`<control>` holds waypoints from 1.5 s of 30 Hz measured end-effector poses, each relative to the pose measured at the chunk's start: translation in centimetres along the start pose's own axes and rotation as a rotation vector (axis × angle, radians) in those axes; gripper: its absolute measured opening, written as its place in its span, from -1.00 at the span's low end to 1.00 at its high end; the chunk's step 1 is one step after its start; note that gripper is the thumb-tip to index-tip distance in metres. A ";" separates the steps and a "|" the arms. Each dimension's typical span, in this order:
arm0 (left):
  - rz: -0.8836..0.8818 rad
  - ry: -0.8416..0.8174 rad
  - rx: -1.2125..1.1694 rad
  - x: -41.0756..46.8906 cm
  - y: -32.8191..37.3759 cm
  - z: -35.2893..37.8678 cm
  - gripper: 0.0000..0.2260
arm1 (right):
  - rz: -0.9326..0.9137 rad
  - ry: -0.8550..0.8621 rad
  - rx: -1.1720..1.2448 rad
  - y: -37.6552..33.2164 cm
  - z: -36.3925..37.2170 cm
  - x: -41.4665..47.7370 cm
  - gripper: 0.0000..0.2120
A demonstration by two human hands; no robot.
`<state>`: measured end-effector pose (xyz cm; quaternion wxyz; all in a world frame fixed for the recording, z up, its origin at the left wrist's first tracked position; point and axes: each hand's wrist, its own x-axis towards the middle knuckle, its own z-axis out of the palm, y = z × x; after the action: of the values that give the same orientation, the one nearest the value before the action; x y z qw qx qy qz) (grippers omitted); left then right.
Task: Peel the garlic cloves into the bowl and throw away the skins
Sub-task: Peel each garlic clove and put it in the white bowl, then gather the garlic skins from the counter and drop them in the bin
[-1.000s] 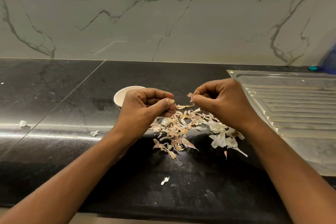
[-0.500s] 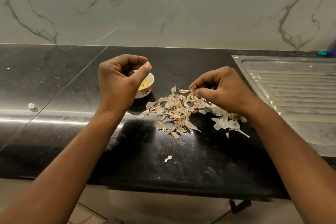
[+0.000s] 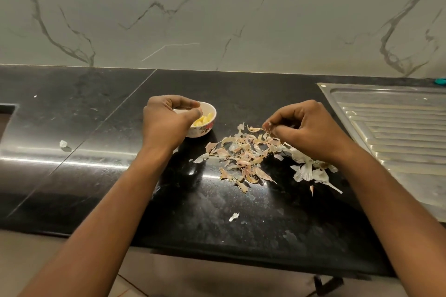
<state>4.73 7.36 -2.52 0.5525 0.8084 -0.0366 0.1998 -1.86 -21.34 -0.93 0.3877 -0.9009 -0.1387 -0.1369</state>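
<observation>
Your left hand (image 3: 166,123) has swung from the skins over to the bowl (image 3: 205,129), its curled fingers above the rim; whether they grip a clove cannot be told. Glossy yellow peeled cloves (image 3: 204,119) sit inside the small, round, flower-printed bowl. Your right hand (image 3: 306,130) pinches a strip of skin (image 3: 254,129) just above the heap of skins (image 3: 243,157), papery, curled and pinkish, spread left to right across the polished black desk (image 3: 96,128). The right hand is nearer for gathering.

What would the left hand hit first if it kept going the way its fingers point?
Probably the peeled cloves in the bowl; the left hand curls down over them, height unclear.
</observation>
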 end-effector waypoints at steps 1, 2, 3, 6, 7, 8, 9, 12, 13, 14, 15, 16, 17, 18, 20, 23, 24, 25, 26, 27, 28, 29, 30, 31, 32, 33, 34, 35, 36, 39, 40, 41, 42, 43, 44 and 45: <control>0.000 0.003 0.018 0.0 -0.1 0.0 -0.90 | 0.005 -0.003 0.014 0.0 0.0 0.0 -0.81; 0.006 0.013 0.029 0.0 -0.1 0.0 -0.90 | 0.007 -0.004 0.030 -0.1 -0.1 0.0 -0.82; 0.017 0.024 0.036 0.0 0.0 0.1 -0.91 | 0.009 -0.001 0.046 -0.1 -0.1 -0.1 -0.83; 0.058 0.052 0.055 -0.1 0.2 0.0 -0.90 | 0.012 0.021 0.084 0.0 -0.2 0.0 -0.87; 0.077 0.053 0.058 -0.1 0.2 0.0 -0.86 | 0.011 0.032 0.083 0.1 -0.3 -0.1 -0.88; 0.096 0.056 0.056 -0.1 0.1 -0.1 -0.83 | 0.011 0.038 0.078 0.1 -0.4 -0.1 -0.87; 0.118 0.063 0.055 -0.2 0.1 -0.1 -0.80 | 0.010 0.042 0.072 0.1 -0.4 -0.1 -0.85; 0.188 0.090 0.066 -0.5 0.3 -0.2 -0.74 | -0.001 0.043 0.056 0.0 -0.5 -0.3 -0.78; 0.205 0.093 0.067 -0.6 0.3 -0.2 -0.75 | 0.000 0.052 0.070 0.0 -0.5 -0.3 -0.79; 0.218 0.092 0.073 -0.7 0.3 -0.1 -0.77 | 0.005 0.066 0.090 0.1 -0.5 -0.2 -0.82; 0.226 0.086 0.083 -0.9 0.3 -0.1 -0.79 | 0.009 0.082 0.103 0.2 -0.5 -0.2 -0.83; 0.228 0.075 0.091 -1.0 0.4 0.0 -0.80 | 0.010 0.099 0.111 0.3 -0.6 -0.1 -0.84; 0.228 0.063 0.091 -1.3 0.6 -0.1 -0.81 | 0.007 0.116 0.116 0.4 -0.6 -0.2 -0.84; 0.229 0.055 0.085 -1.6 0.8 -0.2 -0.83 | 0.002 0.133 0.122 0.5 -0.7 -0.1 -0.84; 0.235 0.049 0.067 -2.5 1.5 -0.6 -0.87 | -0.012 0.162 0.142 0.5 -0.8 -0.2 -0.84; 0.232 0.011 0.029 -4.9 2.4 -1.8 -0.94 | -0.060 0.206 0.173 0.1 -1.1 -0.4 -0.82; 0.223 -0.016 0.013 -5.8 2.6 -2.2 -0.94 | -0.076 0.223 0.182 -0.1 -1.3 -0.5 -0.82; 0.210 -0.048 -0.003 -6.9 2.7 -2.7 -0.94 | -0.085 0.245 0.195 -0.4 -1.4 -0.7 -0.82; 0.201 -0.080 -0.011 -7.8 2.7 -3.1 -0.93 | -0.086 0.270 0.209 -0.6 -1.5 -0.7 -0.82; 0.196 -0.103 -0.006 -8.8 2.6 -3.6 -0.93 | -0.081 0.287 0.223 -1.0 -1.6 -0.9 -0.82; 0.198 -0.118 0.010 -9.7 2.6 -3.9 -0.92 | -0.078 0.296 0.228 -1.3 -1.7 -1.2 -0.82; 0.202 -0.127 0.030 -10.3 2.4 -4.1 -0.91 | -0.076 0.292 0.221 -1.7 -1.7 -1.5 -0.82; 0.202 -0.131 0.044 -11.1 2.3 -4.4 -0.91 | -0.072 0.279 0.200 -2.2 -1.7 -2.2 -0.82; 0.200 -0.137 0.050 -11.6 2.1 -4.6 -0.91 | -0.064 0.265 0.177 -2.6 -1.4 -3.1 -0.81; 0.197 -0.147 0.054 -12.1 1.9 -4.8 -0.90 | -0.053 0.253 0.161 -3.2 -1.2 -4.2 -0.81; 0.197 -0.158 0.060 -12.5 1.6 -4.9 -0.89 | -0.039 0.248 0.156 -3.6 -0.8 -5.4 -0.81; 0.198 -0.167 0.062 -12.8 1.4 -4.9 -0.87 | -0.026 0.253 0.150 -3.9 -0.4 -6.6 -0.80; 0.204 -0.167 0.054 -13.1 1.2 -4.9 -0.86 | -0.018 0.267 0.130 -4.2 0.0 -8.0 -0.80; 0.216 -0.159 0.047 -13.3 1.1 -4.8 -0.86 | -0.016 0.288 0.096 -4.2 0.6 -9.2 -0.79; 0.276 -0.131 0.065 -13.5 0.9 -4.6 -0.86 | -0.046 0.374 -0.024 -3.8 1.8 -12.1 -0.74; 0.286 -0.126 0.070 -13.5 0.9 -4.5 -0.86 | -0.057 0.394 -0.066 -3.8 2.1 -12.8 -0.73; 0.289 -0.120 0.074 -13.5 0.9 -4.5 -0.86 | -0.070 0.410 -0.096 -3.7 2.4 -13.3 -0.72; 0.294 -0.113 0.080 -13.6 0.9 -4.5 -0.85 | -0.083 0.432 -0.110 -3.7 2.4 -13.8 -0.71; 0.301 -0.105 0.087 -13.6 0.9 -4.5 -0.85 | -0.093 0.453 -0.111 -3.8 2.5 -14.0 -0.70; 0.308 -0.095 0.090 -13.6 0.9 -4.5 -0.84 | -0.096 0.465 -0.112 -3.8 2.4 -14.0 -0.70; 0.318 -0.084 0.091 -13.7 0.9 -4.6 -0.84 | -0.096 0.463 -0.118 -3.9 2.5 -14.1 -0.70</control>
<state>-9.36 8.98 -5.26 0.4749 0.8241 -0.1779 0.2523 -15.93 -18.95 -4.93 0.3491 -0.8590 -0.0804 -0.3658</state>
